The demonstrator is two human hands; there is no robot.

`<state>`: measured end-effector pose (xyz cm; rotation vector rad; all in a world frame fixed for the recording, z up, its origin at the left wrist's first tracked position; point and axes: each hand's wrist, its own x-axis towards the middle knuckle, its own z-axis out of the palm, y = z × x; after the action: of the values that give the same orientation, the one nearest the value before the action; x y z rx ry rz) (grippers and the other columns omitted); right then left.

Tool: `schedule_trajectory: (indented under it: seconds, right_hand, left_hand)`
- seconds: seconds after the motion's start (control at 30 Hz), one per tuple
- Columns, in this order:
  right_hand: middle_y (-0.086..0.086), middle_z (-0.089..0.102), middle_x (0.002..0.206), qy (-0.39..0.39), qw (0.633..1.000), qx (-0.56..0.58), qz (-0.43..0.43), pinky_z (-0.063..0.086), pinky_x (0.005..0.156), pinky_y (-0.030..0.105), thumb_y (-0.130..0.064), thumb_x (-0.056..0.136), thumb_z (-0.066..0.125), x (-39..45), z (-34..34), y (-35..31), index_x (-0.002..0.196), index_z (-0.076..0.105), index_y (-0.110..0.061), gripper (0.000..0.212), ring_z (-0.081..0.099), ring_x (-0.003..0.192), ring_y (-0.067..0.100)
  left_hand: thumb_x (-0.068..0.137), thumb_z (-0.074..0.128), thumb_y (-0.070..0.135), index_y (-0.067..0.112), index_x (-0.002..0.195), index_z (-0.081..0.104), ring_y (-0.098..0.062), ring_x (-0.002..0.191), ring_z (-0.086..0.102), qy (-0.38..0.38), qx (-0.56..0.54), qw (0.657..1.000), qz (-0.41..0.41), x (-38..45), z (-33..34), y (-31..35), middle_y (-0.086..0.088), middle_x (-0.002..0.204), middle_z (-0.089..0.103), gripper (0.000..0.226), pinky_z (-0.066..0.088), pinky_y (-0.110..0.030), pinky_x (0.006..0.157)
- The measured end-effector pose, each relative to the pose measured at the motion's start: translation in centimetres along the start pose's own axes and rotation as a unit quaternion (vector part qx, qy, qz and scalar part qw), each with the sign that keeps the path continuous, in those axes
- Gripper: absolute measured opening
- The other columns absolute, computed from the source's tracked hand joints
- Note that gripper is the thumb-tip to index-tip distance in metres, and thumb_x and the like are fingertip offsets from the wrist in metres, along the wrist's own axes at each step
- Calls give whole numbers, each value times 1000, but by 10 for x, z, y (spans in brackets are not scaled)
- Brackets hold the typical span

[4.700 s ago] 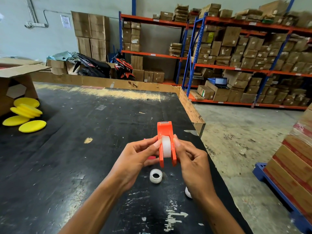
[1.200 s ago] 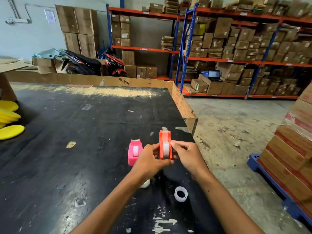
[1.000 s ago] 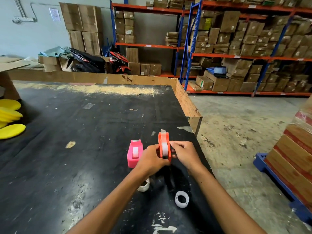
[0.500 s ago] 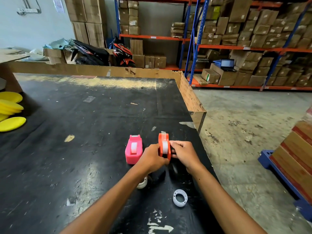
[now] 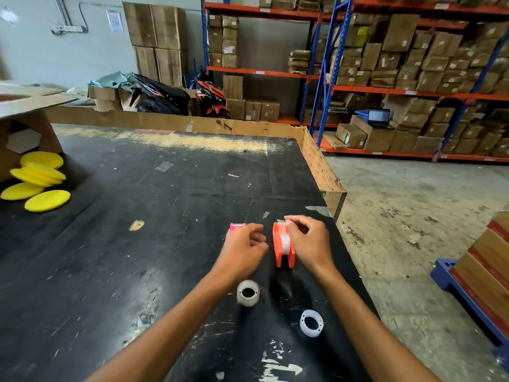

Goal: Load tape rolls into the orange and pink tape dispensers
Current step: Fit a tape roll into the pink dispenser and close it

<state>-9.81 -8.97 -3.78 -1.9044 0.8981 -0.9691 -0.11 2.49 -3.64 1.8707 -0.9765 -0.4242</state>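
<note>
The orange tape dispenser (image 5: 283,248) stands upright on the black table (image 5: 165,216), a white tape roll seated in it. My right hand (image 5: 309,242) is beside it, fingertips pinched at its top front end where the tape end lies. My left hand (image 5: 243,248) is off the orange dispenser, fingers loosely curled with nothing seen in them. It hides most of the pink tape dispenser (image 5: 236,227), of which only the top shows. A white tape roll (image 5: 248,293) and an empty white core ring (image 5: 311,323) lie on the table nearer to me.
Yellow round pads (image 5: 41,183) and an open cardboard box (image 5: 27,119) sit at the table's left. A cardboard rim (image 5: 322,169) lines the far and right edges; the table's right edge runs close to my right arm. Stacked boxes on a blue pallet (image 5: 487,268) stand on the floor at right.
The orange dispenser has gone down onto the table. My left hand let go of it and shifted left in front of the pink dispenser. My right fingers moved up to its top end.
</note>
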Motion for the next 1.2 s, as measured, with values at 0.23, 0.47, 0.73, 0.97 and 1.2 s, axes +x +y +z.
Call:
schedule_trajectory:
  seconds: [0.23,0.47,0.73,0.97,1.2]
  right_hand:
    - [7,73,80,-197,975,-103,-3,46,67,23,-10,80,62,-3,62,-18,91,75,-6,17,57,69,12]
    - [6,73,83,-249,954,-170,5,49,64,29,-13,78,59,-2,73,-13,104,72,-15,29,64,76,19]
    - [6,58,86,-285,924,-248,51,42,53,23,-16,73,71,9,77,-30,114,68,-16,41,58,75,20]
    - [11,62,86,-313,880,-355,41,46,65,28,-11,75,62,12,85,-53,88,63,-5,15,64,86,30]
    - [26,64,109,-269,877,-396,-47,34,63,33,-6,82,52,-3,87,-54,99,55,0,18,60,100,43]
  left_hand:
    - [73,63,2,16,97,69,-13,94,61,11,1,998,-67,0,-46,-41,2,98,64,28,45,-22,83]
    - [62,77,18,30,114,65,-4,94,70,-75,-23,997,0,2,-42,-79,5,103,76,55,53,-23,87]
    - [61,74,52,32,95,64,-18,79,58,5,86,996,32,6,-30,-81,-1,85,62,40,47,-33,71]
    - [64,73,56,25,92,62,-16,74,51,0,122,992,44,9,-33,-86,2,81,51,43,40,-30,65]
    - [69,72,48,15,98,63,-18,79,51,-2,147,988,42,8,-32,-82,2,82,49,45,37,-28,67]
